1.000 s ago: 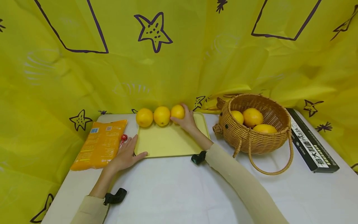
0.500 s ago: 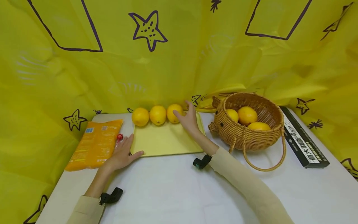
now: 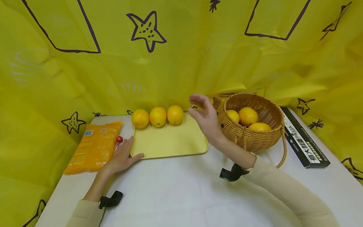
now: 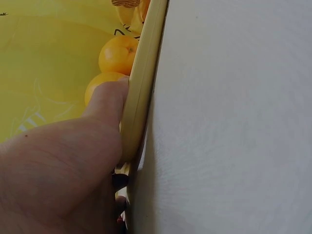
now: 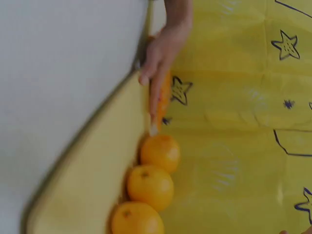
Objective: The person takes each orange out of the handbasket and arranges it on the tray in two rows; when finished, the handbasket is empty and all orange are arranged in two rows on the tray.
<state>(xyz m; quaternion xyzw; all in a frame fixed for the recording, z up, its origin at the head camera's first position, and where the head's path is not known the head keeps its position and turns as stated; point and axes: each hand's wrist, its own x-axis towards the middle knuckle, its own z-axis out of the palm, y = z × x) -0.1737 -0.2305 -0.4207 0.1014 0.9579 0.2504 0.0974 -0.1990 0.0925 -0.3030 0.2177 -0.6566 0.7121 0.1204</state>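
Three oranges stand in a touching row along the back of the yellow tray (image 3: 170, 142): a left orange (image 3: 140, 119), a middle orange (image 3: 158, 116) and a right orange (image 3: 175, 114). My left hand (image 3: 121, 157) lies at the tray's front left corner, its fingers stretched along the side and its thumb touching the front rim, as the left wrist view also shows. Holding nothing, my right hand (image 3: 206, 118) hangs over the tray's right end with loosely bent fingers. It partly hides the pig-shaped wicker basket (image 3: 255, 138), in which sit a front orange (image 3: 260, 126) and two others.
An orange plastic packet (image 3: 95, 146) lies left of the tray, with a red-wrapped lollipop (image 3: 119, 139) between them. Right of the basket is a black pasta box (image 3: 304, 138). A yellow patterned sheet (image 3: 170, 69) hangs behind the white table (image 3: 170, 189).
My right hand has let go of the right orange and moved right, towards the basket. The orange stays on the tray. My left hand keeps its place at the tray corner.
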